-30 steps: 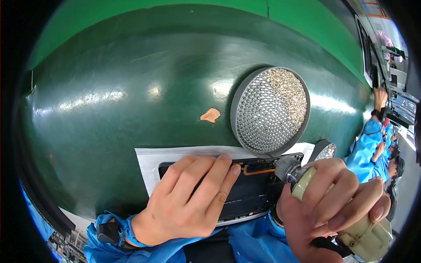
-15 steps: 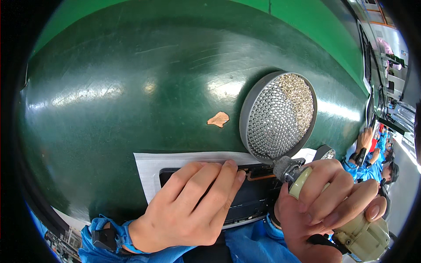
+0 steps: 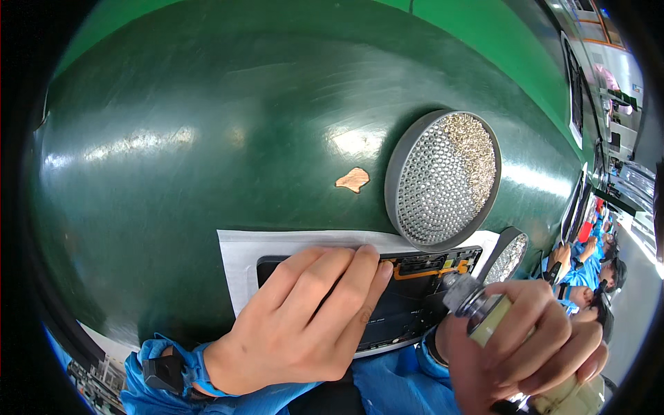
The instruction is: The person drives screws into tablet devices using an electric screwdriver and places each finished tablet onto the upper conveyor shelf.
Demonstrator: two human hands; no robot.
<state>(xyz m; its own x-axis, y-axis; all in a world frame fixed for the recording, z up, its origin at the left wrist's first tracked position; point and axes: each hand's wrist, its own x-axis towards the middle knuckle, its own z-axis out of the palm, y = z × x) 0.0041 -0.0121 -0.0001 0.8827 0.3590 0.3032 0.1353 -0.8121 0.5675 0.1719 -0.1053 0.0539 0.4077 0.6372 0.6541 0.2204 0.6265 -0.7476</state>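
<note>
A flat black tablet-like device, its inner parts bare, lies on a white sheet in front of me. An orange ribbon cable runs along its far side. My left hand rests over the device's left part, fingers close together and bent, the tips at its far edge; anything small beneath them is hidden. Closed round a cream-coloured electric screwdriver is my right hand. The tool's grey collar hangs over the device's right end, slightly blurred, and its tip cannot be made out.
A round grey dish with a dimpled floor stands beyond the device, small gold-coloured screws heaped at its right. A smaller dish of silvery bits sits nearer. The green table has a bare brown patch. Co-workers sit far right.
My right hand and the screwdriver have moved down and right, away from the big dish and the device's far edge. More of the device's far right corner and the small dish shows. My left hand stays.
</note>
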